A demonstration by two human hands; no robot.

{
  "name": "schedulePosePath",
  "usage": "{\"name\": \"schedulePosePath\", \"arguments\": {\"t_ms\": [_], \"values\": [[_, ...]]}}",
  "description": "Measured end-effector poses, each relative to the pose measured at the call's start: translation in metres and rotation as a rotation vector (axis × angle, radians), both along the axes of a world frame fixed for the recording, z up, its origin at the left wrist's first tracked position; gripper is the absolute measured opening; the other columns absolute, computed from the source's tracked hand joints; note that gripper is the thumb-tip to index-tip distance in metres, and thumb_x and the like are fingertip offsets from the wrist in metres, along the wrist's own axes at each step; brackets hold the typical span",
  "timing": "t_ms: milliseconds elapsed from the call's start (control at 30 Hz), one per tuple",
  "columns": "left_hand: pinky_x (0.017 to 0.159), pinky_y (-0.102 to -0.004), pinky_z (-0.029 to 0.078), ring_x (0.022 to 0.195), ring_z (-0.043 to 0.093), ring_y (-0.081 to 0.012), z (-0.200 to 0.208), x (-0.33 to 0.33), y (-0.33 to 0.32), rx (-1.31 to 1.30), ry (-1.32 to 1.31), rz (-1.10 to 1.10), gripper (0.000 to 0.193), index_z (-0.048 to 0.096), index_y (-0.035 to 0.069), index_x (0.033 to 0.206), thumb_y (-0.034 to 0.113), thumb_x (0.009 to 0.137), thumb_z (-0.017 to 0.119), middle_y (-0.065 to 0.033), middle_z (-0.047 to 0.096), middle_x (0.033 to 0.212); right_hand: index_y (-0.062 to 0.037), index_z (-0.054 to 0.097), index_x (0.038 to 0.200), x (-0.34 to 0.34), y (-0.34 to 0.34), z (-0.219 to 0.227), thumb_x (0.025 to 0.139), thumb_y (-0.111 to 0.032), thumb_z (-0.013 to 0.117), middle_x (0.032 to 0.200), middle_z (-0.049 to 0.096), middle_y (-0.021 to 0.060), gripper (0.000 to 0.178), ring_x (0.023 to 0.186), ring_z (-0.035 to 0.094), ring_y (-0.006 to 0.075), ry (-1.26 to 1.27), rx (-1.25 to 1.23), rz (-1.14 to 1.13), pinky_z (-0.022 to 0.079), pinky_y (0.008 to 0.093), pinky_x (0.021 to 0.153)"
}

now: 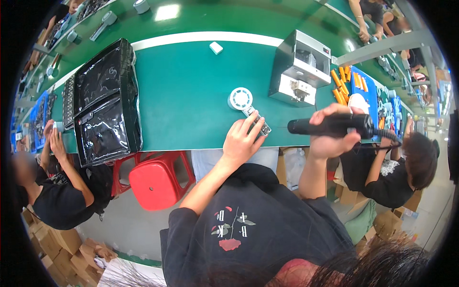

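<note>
My left hand (242, 138) rests on the handle end of a small white hand-held fan (244, 103) that lies flat on the green worktable (191, 91), its round head pointing away from me. My right hand (330, 134) grips a black electric screwdriver (334, 125) held sideways, tip pointing left toward the fan's handle, with a short gap between them. A black cable runs off the screwdriver to the right.
A grey box-shaped machine (301, 67) stands behind the fan. Black trays in shiny bags (105, 103) lie at left. A blue tray with orange parts (356, 83) sits at right. A red stool (155, 182) stands below the table. Other people work on both sides.
</note>
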State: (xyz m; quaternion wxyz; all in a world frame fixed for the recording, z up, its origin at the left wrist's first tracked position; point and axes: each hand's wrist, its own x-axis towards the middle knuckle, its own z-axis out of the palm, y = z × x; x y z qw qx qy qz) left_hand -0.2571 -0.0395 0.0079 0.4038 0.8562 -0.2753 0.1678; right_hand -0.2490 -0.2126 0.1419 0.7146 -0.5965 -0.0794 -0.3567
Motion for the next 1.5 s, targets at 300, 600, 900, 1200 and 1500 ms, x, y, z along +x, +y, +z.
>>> {"name": "schedulePosePath", "arguments": {"t_ms": [300,600,900,1200,1500], "values": [[0.081,-0.0376,0.051,0.09,0.059,-0.0281,0.0,0.001,0.003,0.008,-0.001,-0.011,0.052,0.062,0.004,0.12,0.015,0.071,0.077,-0.0134,0.056,0.128,-0.01,0.034,0.128,-0.018,0.022,-0.009,0.094,-0.066,0.041,0.093,0.057,0.0185,0.066,0.062,0.057,0.0223,0.018,0.005,-0.005,0.05,0.0351,0.056],[0.078,-0.0379,0.052,0.088,0.062,-0.0282,0.003,0.001,0.002,-0.005,0.011,-0.003,0.054,0.064,0.007,0.119,0.013,0.067,0.08,-0.0131,0.057,0.127,-0.0101,0.034,0.127,-0.019,0.026,-0.012,0.093,-0.067,0.042,0.091,0.057,0.0181,0.067,0.061,0.056,0.0223,0.019,0.005,0.006,0.05,0.0359,0.055],[0.076,-0.0374,0.052,0.085,0.061,-0.0272,0.002,0.001,0.002,0.005,0.006,-0.003,0.053,0.064,0.007,0.12,0.014,0.069,0.079,-0.0127,0.057,0.127,-0.0096,0.032,0.125,-0.017,0.033,-0.013,0.091,-0.067,0.048,0.083,0.056,0.018,0.069,0.055,0.056,0.0216,0.022,-0.056,-0.021,0.051,0.0332,0.051],[0.077,-0.0374,0.051,0.086,0.06,-0.0276,0.001,0.002,0.003,0.012,0.013,-0.011,0.054,0.063,0.007,0.12,0.014,0.069,0.079,-0.0128,0.057,0.128,-0.0092,0.029,0.124,-0.02,0.041,-0.017,0.086,-0.071,0.05,0.075,0.054,0.0188,0.076,0.049,0.054,0.021,0.002,-0.101,-0.025,0.052,0.0312,0.046],[0.076,-0.0379,0.052,0.087,0.062,-0.0282,-0.001,0.003,0.001,0.004,-0.003,0.019,0.051,0.065,0.006,0.115,0.014,0.067,0.081,-0.0135,0.058,0.126,-0.01,0.036,0.12,-0.007,0.018,-0.005,0.087,-0.074,0.048,0.073,0.055,0.0166,0.073,0.049,0.054,0.0212,0.034,0.02,0.101,0.051,0.0326,0.047]]}}
